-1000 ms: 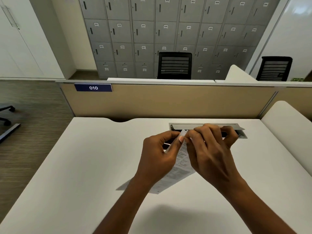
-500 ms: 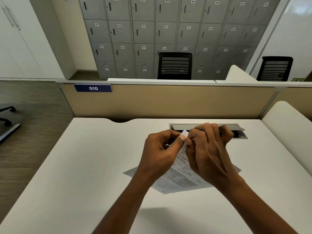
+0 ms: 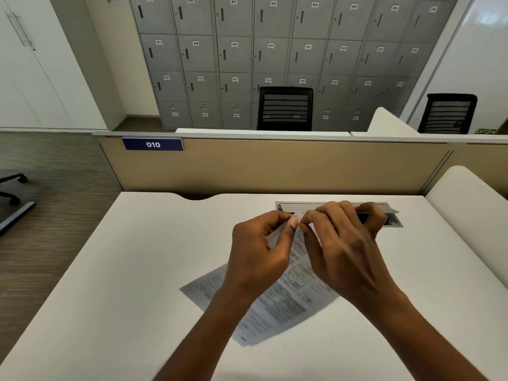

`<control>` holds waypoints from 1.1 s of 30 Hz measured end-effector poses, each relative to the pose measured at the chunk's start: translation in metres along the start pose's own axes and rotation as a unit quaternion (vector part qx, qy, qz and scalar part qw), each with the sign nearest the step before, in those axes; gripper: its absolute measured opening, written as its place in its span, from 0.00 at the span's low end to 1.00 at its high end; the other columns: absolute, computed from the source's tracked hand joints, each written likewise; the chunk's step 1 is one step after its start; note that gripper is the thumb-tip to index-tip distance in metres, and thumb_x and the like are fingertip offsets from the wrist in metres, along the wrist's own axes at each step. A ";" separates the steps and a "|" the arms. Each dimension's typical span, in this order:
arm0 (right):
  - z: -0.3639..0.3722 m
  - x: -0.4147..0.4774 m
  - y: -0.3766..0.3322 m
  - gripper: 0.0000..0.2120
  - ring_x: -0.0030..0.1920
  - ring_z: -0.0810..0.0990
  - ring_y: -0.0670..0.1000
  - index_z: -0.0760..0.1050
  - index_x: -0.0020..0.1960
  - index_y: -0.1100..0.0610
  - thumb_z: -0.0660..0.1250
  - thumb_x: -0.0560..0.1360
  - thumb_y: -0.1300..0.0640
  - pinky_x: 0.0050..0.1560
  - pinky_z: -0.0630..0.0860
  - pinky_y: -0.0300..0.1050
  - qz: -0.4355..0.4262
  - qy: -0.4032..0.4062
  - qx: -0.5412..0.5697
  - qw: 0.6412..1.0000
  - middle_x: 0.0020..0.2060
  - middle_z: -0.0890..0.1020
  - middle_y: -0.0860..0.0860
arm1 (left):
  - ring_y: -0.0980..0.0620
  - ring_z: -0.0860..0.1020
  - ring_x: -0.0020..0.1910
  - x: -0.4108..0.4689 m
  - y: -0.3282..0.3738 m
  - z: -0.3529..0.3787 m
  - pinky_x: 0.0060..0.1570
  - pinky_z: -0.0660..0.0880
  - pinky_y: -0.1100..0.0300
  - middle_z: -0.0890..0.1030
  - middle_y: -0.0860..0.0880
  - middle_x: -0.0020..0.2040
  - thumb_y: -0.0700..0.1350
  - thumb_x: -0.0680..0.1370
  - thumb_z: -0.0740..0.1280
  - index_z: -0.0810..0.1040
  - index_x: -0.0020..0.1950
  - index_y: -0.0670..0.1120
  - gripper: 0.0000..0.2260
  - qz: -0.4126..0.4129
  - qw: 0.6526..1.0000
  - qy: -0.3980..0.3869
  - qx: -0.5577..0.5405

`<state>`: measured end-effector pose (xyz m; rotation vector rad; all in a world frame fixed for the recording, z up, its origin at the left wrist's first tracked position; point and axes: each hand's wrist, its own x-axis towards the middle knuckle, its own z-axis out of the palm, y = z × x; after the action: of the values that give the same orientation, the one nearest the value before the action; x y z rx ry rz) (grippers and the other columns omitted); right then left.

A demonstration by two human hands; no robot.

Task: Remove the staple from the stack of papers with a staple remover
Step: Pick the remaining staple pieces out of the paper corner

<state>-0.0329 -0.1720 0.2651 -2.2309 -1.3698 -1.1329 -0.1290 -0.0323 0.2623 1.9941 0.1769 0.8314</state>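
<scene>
A stack of printed papers lies slanted on the white desk, its far corner lifted. My left hand pinches that raised corner between thumb and fingers. My right hand meets it from the right, fingertips curled against the same corner and thumb bent on the far side. Something dark, which I take for the staple remover, shows between the right thumb and fingers, but most of it is hidden. I cannot see the staple itself.
A grey cable tray is set into the desk just behind my hands. A tan partition with a "010" label closes the far edge, and a white divider stands on the right. Lockers and two black chairs are beyond.
The papers have swung down and spread, so more of the printed sheet lies on the desk toward me. Both hands stay at the raised corner, barely moved.
</scene>
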 end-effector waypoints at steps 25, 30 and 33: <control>-0.009 -0.008 0.001 0.09 0.48 0.75 0.54 0.72 0.52 0.59 0.61 0.81 0.53 0.48 0.76 0.57 -0.039 0.038 0.070 0.996 0.44 0.81 0.60 | 0.52 0.86 0.46 -0.001 0.010 -0.007 0.50 0.83 0.51 0.87 0.51 0.45 0.45 0.83 0.68 0.86 0.54 0.46 0.07 -0.095 0.985 -0.096 -0.110; -0.012 -0.005 -0.001 0.07 0.47 0.74 0.54 0.71 0.52 0.59 0.61 0.81 0.55 0.48 0.76 0.55 -0.015 0.026 0.093 0.995 0.44 0.80 0.59 | 0.50 0.86 0.47 0.001 0.007 -0.010 0.49 0.84 0.51 0.88 0.50 0.47 0.46 0.82 0.69 0.86 0.56 0.45 0.08 -0.102 0.980 -0.102 -0.135; -0.014 -0.001 -0.003 0.09 0.44 0.76 0.56 0.74 0.49 0.61 0.61 0.80 0.56 0.45 0.76 0.54 0.005 0.018 0.106 0.994 0.43 0.79 0.60 | 0.50 0.86 0.49 0.001 0.004 -0.011 0.52 0.84 0.48 0.87 0.52 0.49 0.46 0.80 0.72 0.85 0.57 0.49 0.07 -0.081 0.982 -0.112 -0.126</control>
<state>-0.0423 -0.1798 0.2727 -2.0557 -1.3928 -0.9707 -0.1360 -0.0262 0.2694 1.7912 0.0964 0.4957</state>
